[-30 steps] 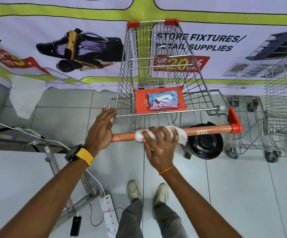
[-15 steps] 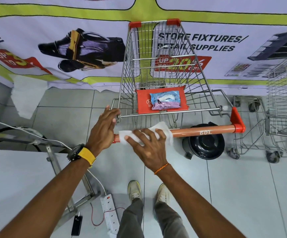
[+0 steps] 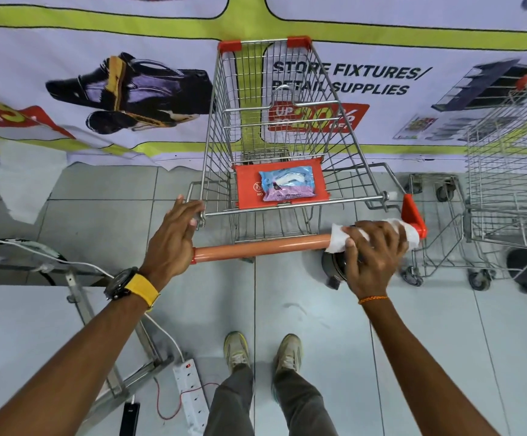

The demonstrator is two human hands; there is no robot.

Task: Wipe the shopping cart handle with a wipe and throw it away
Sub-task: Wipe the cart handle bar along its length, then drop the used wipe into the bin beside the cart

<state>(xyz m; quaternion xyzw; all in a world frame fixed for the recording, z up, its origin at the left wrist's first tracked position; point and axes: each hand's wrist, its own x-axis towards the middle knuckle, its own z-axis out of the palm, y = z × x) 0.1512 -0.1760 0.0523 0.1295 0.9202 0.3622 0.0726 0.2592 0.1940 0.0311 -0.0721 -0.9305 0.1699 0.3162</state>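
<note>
Now: right hand (image 3: 374,250) clamped over crumpled white wipe (image 3: 337,239) at right end of smooth orange cart handle (image 3: 262,248), against red end bracket (image 3: 413,215). Left hand (image 3: 174,237) fingers loosely curled at left end, holding nothing. Bare bar between.

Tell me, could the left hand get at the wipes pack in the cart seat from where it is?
Probably yes. The left hand rests on the cart corner; the pack lies uncovered on the seat.

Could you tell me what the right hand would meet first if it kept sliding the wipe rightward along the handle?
Probably the red end bracket; the wipe under the right hand already nearly touches it.
</note>
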